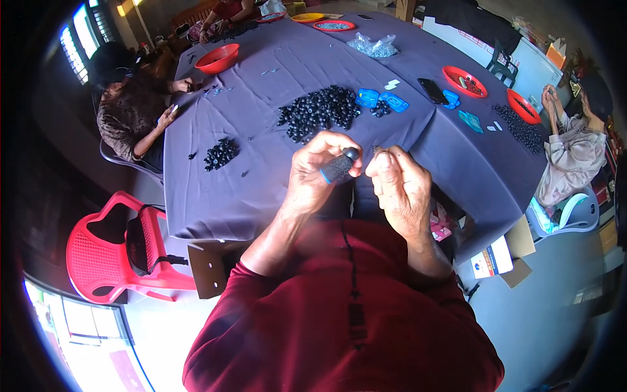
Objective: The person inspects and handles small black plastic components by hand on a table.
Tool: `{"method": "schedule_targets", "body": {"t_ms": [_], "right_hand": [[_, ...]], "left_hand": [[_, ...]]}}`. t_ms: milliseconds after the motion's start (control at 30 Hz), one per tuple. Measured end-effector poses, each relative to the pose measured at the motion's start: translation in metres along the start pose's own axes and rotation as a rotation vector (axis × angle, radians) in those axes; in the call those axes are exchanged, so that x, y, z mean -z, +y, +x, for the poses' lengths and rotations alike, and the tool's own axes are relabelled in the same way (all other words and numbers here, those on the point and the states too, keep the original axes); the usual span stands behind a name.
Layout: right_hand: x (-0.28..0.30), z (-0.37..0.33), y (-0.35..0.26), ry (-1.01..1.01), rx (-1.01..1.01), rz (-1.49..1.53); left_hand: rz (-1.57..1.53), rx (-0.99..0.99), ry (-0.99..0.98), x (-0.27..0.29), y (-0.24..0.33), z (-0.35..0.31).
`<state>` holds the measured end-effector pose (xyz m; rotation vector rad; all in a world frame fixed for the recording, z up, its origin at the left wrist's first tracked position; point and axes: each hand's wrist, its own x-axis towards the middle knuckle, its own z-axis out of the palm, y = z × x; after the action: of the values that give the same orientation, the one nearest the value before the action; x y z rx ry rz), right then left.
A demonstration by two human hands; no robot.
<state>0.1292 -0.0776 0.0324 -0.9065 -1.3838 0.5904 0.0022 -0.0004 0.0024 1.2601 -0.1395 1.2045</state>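
Observation:
My left hand (312,175) is closed on a small round black piece (351,153), pinched at the fingertips. A black finger sleeve (337,168) with a blue edge covers one of its fingers. Close beside it, my right hand (401,193) has its thumb and fingers pressed together; something tiny and dark shows at the tips, too small to name. Both hands are raised at the table's near edge. Just beyond them a large heap of shiny black round pieces (320,112) lies on the grey tablecloth (261,189).
A smaller black heap (221,154) lies left. Blue packets (367,98), a phone (432,91) and red trays (465,80) are at right. Farther off are a red bowl (217,59) and a clear bag (373,46). Co-workers sit around; a pink chair (117,245) stands left.

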Motion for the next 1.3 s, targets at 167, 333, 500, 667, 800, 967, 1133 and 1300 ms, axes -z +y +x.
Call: {"method": "schedule_targets", "body": {"t_ms": [167,333,500,667,800,967,1133,1300], "right_hand": [[0.000,0.003,0.009,-0.014,-0.046,0.015],[0.001,0.004,0.008,-0.114,-0.077,0.120],[-0.001,0.004,0.014,-0.119,-0.025,0.090],[-0.001,0.002,0.008,-0.100,0.049,0.008],[0.002,0.002,0.008,-0.092,0.064,-0.114],[0.004,0.001,0.002,-0.081,0.132,-0.309],[0.005,0.001,0.001,-0.089,0.113,-0.378],[0.006,0.001,0.005,-0.092,0.129,-0.403]], "left_hand": [[0.269,-0.102,0.011,-0.006,0.004,-0.002],[0.070,-0.043,0.016,-0.007,-0.007,-0.007],[-0.385,0.161,0.163,-0.014,-0.008,-0.006],[-0.581,0.230,0.090,-0.011,-0.008,-0.004],[-0.620,0.213,0.018,-0.007,-0.009,-0.004],[-0.501,0.208,0.071,-0.005,-0.010,-0.007],[-0.465,0.202,0.088,-0.007,-0.010,-0.008],[-0.480,0.228,0.135,-0.008,-0.005,-0.008]]}}
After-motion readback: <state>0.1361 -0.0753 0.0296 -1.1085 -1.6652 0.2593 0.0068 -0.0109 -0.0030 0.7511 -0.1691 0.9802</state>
